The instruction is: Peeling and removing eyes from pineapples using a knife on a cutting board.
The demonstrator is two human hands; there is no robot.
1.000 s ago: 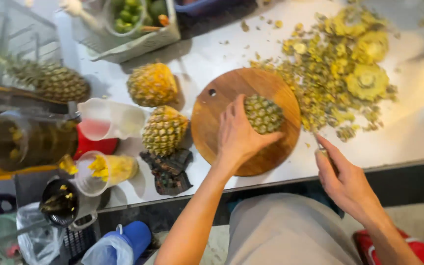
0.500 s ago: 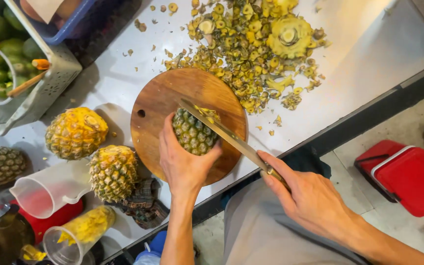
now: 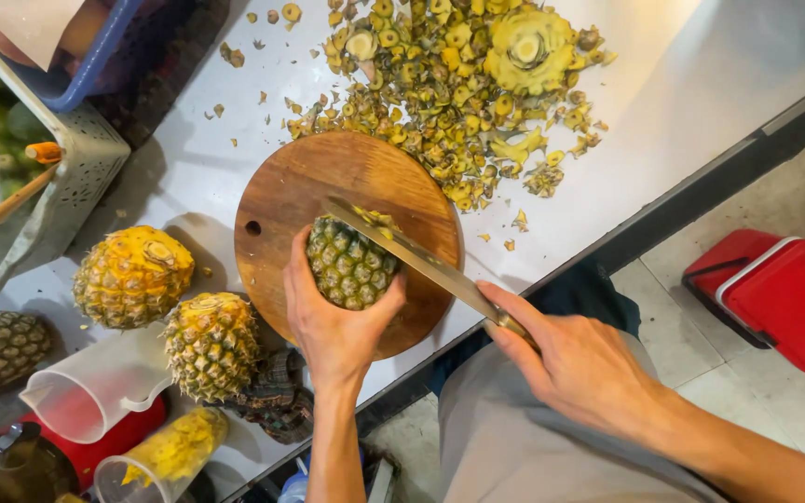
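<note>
Left hand (image 3: 333, 321) cups the green-and-yellow scaly pineapple (image 3: 348, 264) from the near side, thumb on one flank & fingers wrapped round the other, clamped snug so the fruit stands upright w/o rolling. The fruit sits on the round brown wooden cutting board (image 3: 347, 233), just beyond the left fingertips, roughly mid-board toward its near edge.

Right hand (image 3: 575, 368) is closed round the handle of the long steel-bladed knife (image 3: 412, 256); fingers curled tight, handle mostly hidden in the fist. Blade runs diagonally away from the right fingers & meets the pineapple's top, where a bit of yellow flesh shows. It lies above & beyond the left fingers, so the edge works clear of them.

Beyond the board, well past both sets of fingers: a heap of yellow-green peel scraps & cut crowns (image 3: 458, 84) on the white tabletop (image 3: 701, 102), prob. pushed there to keep the board free.

Left of the left hand: two more whole pineapples w/ trimmed tops (image 3: 132, 275) (image 3: 210, 343), standing just beside the board, within reach. Near them a clear plastic jug (image 3: 86, 387) lies tilted & a clear cup of yellow pulp (image 3: 174, 447). A grey perforated basket (image 3: 67, 177) sits farther left.
</note>
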